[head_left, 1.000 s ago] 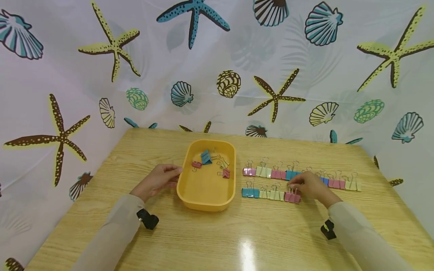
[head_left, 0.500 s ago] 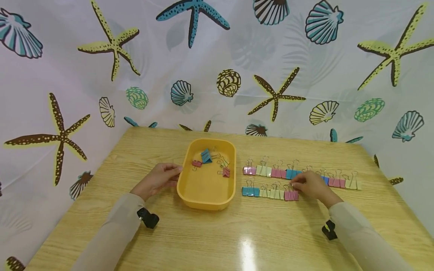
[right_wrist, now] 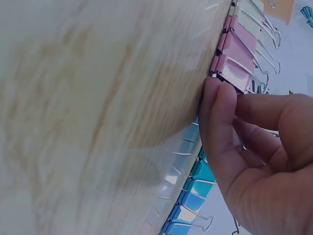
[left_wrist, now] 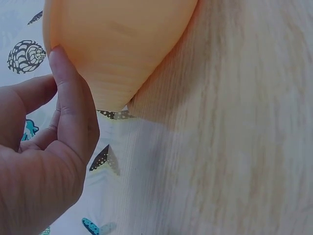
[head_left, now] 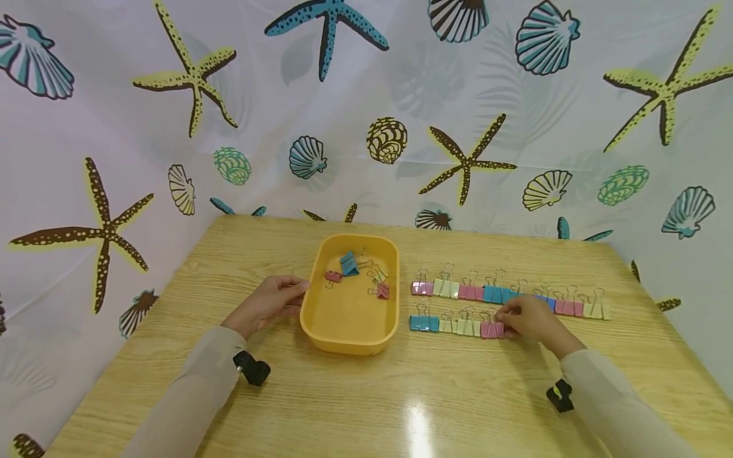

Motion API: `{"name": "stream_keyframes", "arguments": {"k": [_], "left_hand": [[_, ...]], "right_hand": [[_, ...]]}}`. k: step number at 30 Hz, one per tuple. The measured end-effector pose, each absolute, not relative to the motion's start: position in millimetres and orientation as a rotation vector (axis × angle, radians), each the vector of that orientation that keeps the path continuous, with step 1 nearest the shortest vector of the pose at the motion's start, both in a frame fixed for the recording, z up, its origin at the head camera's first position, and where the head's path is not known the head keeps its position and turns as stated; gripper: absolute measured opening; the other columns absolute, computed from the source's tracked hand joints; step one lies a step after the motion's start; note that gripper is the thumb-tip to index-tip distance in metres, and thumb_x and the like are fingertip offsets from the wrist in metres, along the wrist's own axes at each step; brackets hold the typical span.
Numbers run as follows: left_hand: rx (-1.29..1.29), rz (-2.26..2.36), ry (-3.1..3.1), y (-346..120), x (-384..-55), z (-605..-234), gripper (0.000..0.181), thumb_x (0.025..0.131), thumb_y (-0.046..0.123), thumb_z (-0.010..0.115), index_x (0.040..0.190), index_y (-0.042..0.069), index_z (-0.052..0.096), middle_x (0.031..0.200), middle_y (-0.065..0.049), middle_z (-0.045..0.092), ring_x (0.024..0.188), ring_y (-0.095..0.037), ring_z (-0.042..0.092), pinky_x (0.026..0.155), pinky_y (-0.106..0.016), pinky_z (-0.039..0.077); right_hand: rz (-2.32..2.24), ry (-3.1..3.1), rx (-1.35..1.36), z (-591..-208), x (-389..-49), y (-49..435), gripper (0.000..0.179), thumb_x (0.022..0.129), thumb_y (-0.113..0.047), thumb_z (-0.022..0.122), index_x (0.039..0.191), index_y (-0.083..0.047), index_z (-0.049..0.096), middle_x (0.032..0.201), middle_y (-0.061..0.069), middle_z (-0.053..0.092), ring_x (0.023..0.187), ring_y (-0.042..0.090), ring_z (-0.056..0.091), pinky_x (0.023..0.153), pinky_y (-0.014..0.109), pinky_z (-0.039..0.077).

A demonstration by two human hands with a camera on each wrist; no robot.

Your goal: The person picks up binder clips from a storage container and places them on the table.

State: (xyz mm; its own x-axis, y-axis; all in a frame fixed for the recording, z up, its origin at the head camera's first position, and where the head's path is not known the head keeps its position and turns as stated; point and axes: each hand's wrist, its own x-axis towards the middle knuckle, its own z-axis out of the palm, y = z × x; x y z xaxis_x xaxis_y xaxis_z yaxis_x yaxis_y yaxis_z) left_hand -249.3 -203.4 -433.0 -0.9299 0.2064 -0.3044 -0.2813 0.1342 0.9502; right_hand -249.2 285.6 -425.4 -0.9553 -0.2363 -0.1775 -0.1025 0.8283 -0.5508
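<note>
My left hand (head_left: 269, 304) touches the left side of a yellow-orange tray (head_left: 346, 347) with its fingertips; in the left wrist view the fingers (left_wrist: 68, 93) lie against its outer wall. Inside the tray are a blue binder clip (head_left: 349, 264) and several smaller pink and pale yellow ones. My right hand (head_left: 532, 318) is at the right end of the nearer clip row. Its fingertips press the end of a small pink binder clip (right_wrist: 234, 73), which stands flush beside another pink clip (right_wrist: 241, 39). Leftward in that row are pale yellow clips (head_left: 468, 327) and a blue clip (head_left: 424, 323).
A longer row of binder clips, pink, pale yellow and blue, runs behind the right hand, from a pink clip (head_left: 422, 288) to a pale yellow one (head_left: 597, 310). The hand hides part of it. A seashell-and-starfish curtain (head_left: 343, 184) hangs behind the wooden table (head_left: 343, 401).
The pink clip at the near row's right end has shifted left and now lines up with its neighbours. My right hand has moved slightly right. The left hand stays at the tray.
</note>
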Motion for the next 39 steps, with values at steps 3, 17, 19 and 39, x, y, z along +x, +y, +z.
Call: {"name": "stream_keyframes", "arguments": {"k": [3, 17, 19, 39], "left_hand": [[-0.077, 1.849, 2.06, -202.8, -248.9, -432.2, 0.045, 0.1, 0.026, 0.054, 0.13, -0.007, 0.05, 0.104, -0.008, 0.063, 0.086, -0.012, 0.064, 0.077, -0.026, 0.057], [-0.077, 1.855, 2.04, -202.9, -249.4, -434.4, 0.046, 0.099, 0.027, 0.055, 0.13, -0.007, 0.05, 0.106, -0.01, 0.063, 0.087, -0.013, 0.064, 0.076, -0.026, 0.057], [-0.08, 1.853, 2.039, -203.0, -250.2, -435.6, 0.045, 0.099, 0.026, 0.055, 0.13, -0.007, 0.05, 0.106, -0.01, 0.063, 0.087, -0.014, 0.065, 0.076, -0.026, 0.057], [-0.063, 1.863, 2.036, -203.2, -252.8, -440.4, 0.044, 0.099, 0.028, 0.055, 0.129, -0.004, 0.053, 0.105, -0.008, 0.064, 0.088, -0.014, 0.065, 0.076, -0.025, 0.057]], "right_hand": [[-0.86, 2.741, -0.217, -424.4, -246.4, 285.6, 0.019, 0.094, -0.014, 0.062, 0.097, 0.002, 0.071, 0.072, 0.003, 0.066, 0.059, 0.014, 0.061, 0.06, 0.032, 0.052], [-0.833, 2.744, -0.238, -412.8, -238.4, 285.8, 0.021, 0.095, -0.009, 0.057, 0.103, 0.008, 0.067, 0.074, 0.007, 0.065, 0.062, 0.017, 0.061, 0.057, 0.031, 0.052], [-0.792, 2.787, -0.262, -403.4, -235.4, 282.6, 0.023, 0.095, -0.01, 0.056, 0.104, 0.008, 0.066, 0.075, 0.009, 0.065, 0.063, 0.019, 0.062, 0.055, 0.031, 0.051], [-0.43, 2.796, -1.373, -316.6, -263.3, 125.4, 0.013, 0.088, -0.005, 0.069, 0.099, -0.009, 0.074, 0.097, 0.002, 0.071, 0.088, 0.017, 0.066, 0.077, 0.032, 0.056]]}}
